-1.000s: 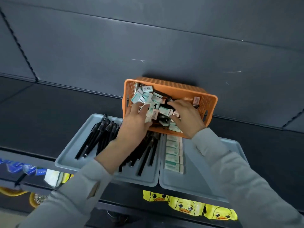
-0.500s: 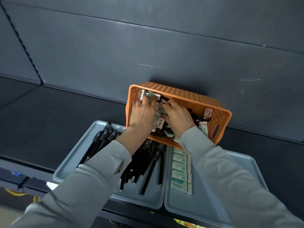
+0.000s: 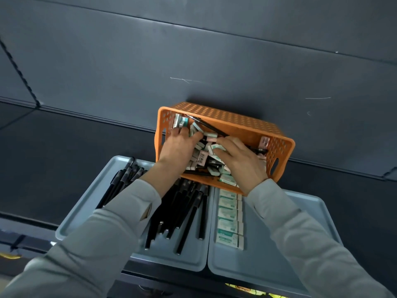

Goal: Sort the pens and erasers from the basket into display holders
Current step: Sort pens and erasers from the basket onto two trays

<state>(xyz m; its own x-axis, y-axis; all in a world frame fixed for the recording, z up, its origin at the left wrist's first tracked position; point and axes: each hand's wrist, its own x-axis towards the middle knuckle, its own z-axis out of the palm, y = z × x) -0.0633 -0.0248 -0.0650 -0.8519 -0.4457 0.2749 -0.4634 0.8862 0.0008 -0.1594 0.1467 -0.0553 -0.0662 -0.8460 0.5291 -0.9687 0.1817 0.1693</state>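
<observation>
An orange perforated basket (image 3: 242, 125) lies tipped toward me on the shelf, full of loose erasers (image 3: 202, 157) and black pens (image 3: 207, 125). Both my hands are inside it. My left hand (image 3: 180, 147) is at the left end, thumb and fingers closed around a teal-and-white eraser (image 3: 192, 131). My right hand (image 3: 241, 161) curls its fingers over a white eraser (image 3: 217, 147) in the middle of the pile. In front, a grey tray (image 3: 86, 211) holds several black pens (image 3: 189, 214). A second grey tray (image 3: 268, 265) holds a column of erasers (image 3: 228, 220).
The basket's near rim overlaps the back edges of both trays. A dark wall panel (image 3: 193, 50) rises right behind the basket, and dark shelf surface (image 3: 53, 158) extends to the left. Yellow packaging (image 3: 242, 289) shows below the shelf's front edge.
Both hands have shifted within the pile and drawn slightly apart, the right one moving toward me. A black pen now lies uncovered across the back of the basket.
</observation>
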